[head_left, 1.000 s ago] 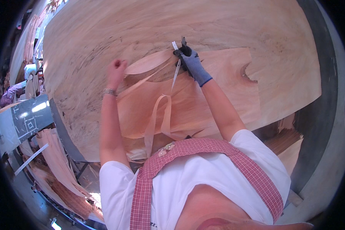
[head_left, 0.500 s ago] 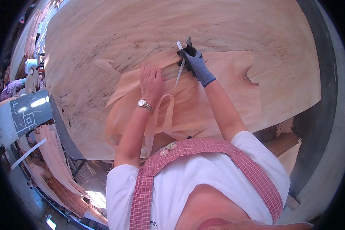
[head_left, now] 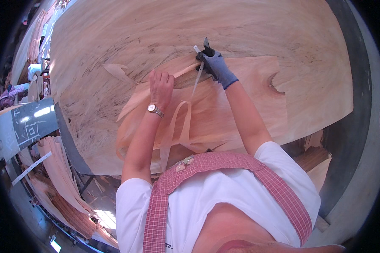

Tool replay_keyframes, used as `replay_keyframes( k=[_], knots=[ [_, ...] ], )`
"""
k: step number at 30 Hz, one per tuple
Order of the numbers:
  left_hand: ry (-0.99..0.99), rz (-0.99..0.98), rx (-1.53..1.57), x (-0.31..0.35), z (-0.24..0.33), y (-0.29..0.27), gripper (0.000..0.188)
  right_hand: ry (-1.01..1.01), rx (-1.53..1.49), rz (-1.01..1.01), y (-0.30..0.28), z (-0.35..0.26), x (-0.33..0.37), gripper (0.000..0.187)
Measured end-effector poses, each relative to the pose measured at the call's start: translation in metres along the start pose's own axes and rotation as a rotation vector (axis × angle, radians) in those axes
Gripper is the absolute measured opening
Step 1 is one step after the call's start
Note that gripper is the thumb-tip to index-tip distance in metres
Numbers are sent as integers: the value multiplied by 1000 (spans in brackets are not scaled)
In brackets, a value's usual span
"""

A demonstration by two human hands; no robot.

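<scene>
A thin sheet of wood veneer (head_left: 249, 80) with a ragged hole near its right end lies on a larger, pale veneer sheet (head_left: 223, 25). My bare left hand (head_left: 161, 86), with a watch on the wrist, is closed, its fingers curled at a narrow veneer strip (head_left: 135, 103) along the sheet's far edge. My right hand (head_left: 217, 65), in a grey-blue glove with dark fingers, is closed around a dark, flat-tipped tool (head_left: 206, 43) whose kind I cannot make out. A narrow whitish strip (head_left: 196, 82) runs from this glove toward a loose veneer curl (head_left: 185, 111) near me.
A torn veneer scrap (head_left: 117, 71) lies left of my left hand. Beyond the sheet's left edge are a grey marked board (head_left: 33, 122), stacked veneer offcuts (head_left: 59, 168) and another person's patterned sleeve (head_left: 14, 95). A dark border (head_left: 350, 126) curves along the right.
My left hand has shifted slightly left and its fingers, flat before, have curled at the veneer strip, which looks lifted beside them. My right hand has moved only slightly.
</scene>
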State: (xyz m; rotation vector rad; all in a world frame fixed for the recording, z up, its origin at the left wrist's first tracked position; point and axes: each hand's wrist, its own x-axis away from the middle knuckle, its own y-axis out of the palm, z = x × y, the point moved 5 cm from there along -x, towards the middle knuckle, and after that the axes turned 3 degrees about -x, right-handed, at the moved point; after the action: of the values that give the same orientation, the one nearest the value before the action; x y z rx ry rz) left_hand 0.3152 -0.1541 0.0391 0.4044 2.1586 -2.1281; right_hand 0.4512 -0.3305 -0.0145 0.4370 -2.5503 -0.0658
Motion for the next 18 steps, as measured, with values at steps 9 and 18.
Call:
replay_keyframes(
  k=[9, 18],
  knots=[
    [-108, -534, 496, 34, 84, -45, 12, 63, -15, 9, 1, -13, 9, 23],
    [-233, -46, 233, -2, 26, 14, 41, 20, 87, -19, -6, -3, -1, 25]
  ],
)
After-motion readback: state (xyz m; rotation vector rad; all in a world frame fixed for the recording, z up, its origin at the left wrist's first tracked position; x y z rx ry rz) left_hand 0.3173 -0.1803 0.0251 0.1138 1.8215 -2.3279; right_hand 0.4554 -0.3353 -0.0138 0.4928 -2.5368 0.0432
